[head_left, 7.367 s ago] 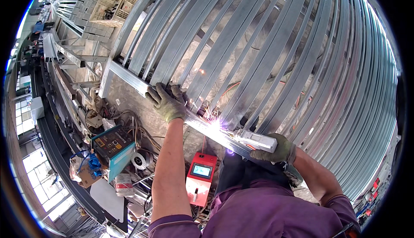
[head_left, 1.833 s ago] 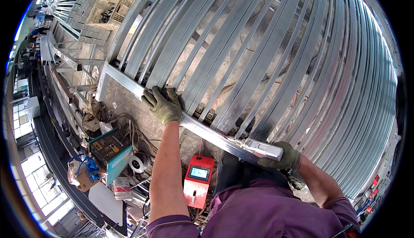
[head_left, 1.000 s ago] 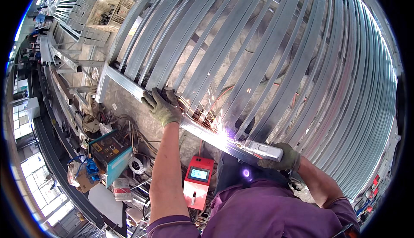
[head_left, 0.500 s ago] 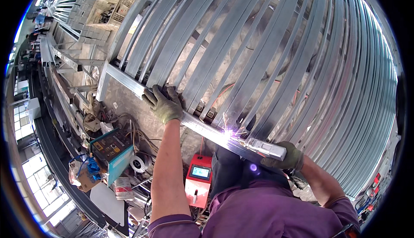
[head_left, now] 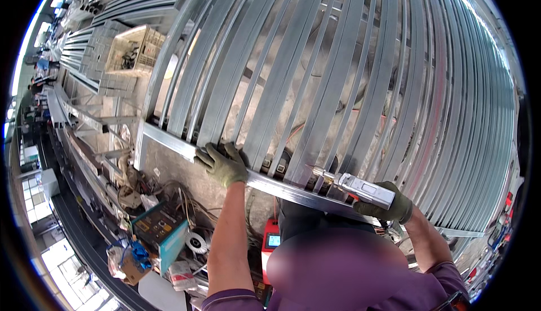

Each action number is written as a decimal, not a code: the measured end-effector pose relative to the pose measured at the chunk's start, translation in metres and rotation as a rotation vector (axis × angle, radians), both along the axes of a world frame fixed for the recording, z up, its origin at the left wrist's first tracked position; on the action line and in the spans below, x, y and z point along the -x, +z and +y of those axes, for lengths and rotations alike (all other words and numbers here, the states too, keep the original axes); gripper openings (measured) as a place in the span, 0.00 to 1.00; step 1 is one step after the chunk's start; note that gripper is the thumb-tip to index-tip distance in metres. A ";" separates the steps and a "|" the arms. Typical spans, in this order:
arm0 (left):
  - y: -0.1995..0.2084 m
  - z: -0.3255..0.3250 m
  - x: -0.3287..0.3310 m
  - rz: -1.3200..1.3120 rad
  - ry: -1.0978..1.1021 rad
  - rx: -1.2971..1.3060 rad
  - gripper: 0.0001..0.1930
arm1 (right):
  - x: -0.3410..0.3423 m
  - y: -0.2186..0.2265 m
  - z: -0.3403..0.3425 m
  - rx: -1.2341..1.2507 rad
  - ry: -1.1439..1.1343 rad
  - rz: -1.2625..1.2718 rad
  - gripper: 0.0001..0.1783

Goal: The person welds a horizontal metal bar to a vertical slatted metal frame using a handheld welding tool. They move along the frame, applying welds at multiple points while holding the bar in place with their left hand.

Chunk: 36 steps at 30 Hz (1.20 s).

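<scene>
My right hand, in a grey-green work glove, is closed around a silver welding torch with a narrow metal nozzle. The nozzle points left, over the slats just beyond the front rail, with no arc or sparks showing. My left hand, gloved alike, lies with spread fingers on the front rail and the end of a slat. Long galvanized steel slats run away from that rail, with narrower bars between them. Small dark square fittings show between the slat ends.
To my lower left are a teal-sided machine, a wire spool and tangled cables. A red machine with a small screen stands beside my legs. A cream plastic crate sits at far left, near steel frames and stacked tubes.
The bright arc and sparks at the torch tip are gone. The nozzle has come up off the rail. My view has shifted, while my left hand stays on the rail.
</scene>
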<state>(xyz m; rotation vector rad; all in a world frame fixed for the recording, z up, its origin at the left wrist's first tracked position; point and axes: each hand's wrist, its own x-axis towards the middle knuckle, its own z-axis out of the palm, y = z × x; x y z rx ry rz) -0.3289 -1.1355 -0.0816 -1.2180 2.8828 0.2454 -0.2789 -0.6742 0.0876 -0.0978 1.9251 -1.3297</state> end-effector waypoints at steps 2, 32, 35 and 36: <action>0.004 0.004 -0.002 0.044 -0.020 -0.009 0.44 | 0.011 0.009 -0.018 0.032 0.014 0.012 0.22; 0.056 0.095 0.124 -0.930 -1.302 -0.270 0.21 | 0.022 -0.037 -0.084 -0.240 0.179 -0.151 0.35; 0.066 0.090 0.124 -0.835 -1.440 -0.330 0.22 | 0.030 -0.047 -0.078 -0.241 0.225 -0.219 0.35; 0.068 0.092 0.126 -0.868 -1.367 -0.336 0.23 | 0.031 -0.051 -0.079 -0.221 0.203 -0.211 0.35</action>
